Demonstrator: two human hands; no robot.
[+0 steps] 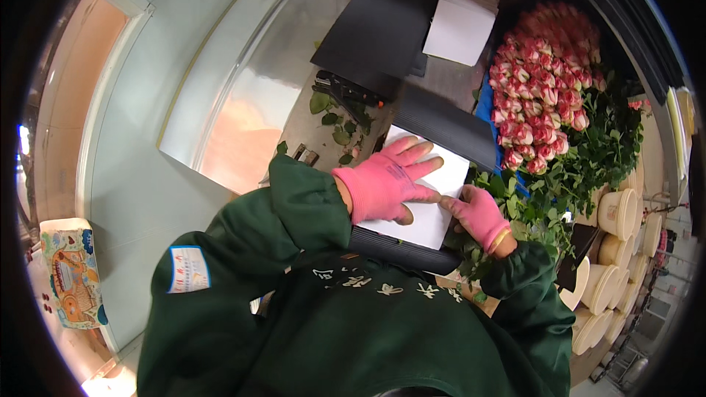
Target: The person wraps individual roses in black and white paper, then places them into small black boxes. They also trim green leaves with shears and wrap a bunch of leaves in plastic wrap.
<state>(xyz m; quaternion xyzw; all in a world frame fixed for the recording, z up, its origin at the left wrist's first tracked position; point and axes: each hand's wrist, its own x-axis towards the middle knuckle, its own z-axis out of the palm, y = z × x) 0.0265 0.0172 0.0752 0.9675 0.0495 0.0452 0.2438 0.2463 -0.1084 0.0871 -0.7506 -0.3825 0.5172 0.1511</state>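
A white paper or card sheet point(427, 230) lies over a black ribbed surface point(441, 129), whose ribbed strips show above and below it. My left hand point(389, 182), in a pink glove with stained fingertips, rests flat on the sheet with its fingers spread. At the sheet's right edge is my right hand point(480, 215), also in a pink glove. Its thumb and forefinger pinch the edge close to my left thumb, and the other fingers curl partly out of sight. Any contents under the sheet are hidden.
Pink-and-white roses point(538, 99) with leafy stems are heaped at the right. A stack of white cards point(463, 27) stands on the far side, beside a black panel point(369, 33). Loose leaves point(336, 121) and a black stapler-like tool point(345, 94) lie left. Pale buckets point(618, 212) are at far right.
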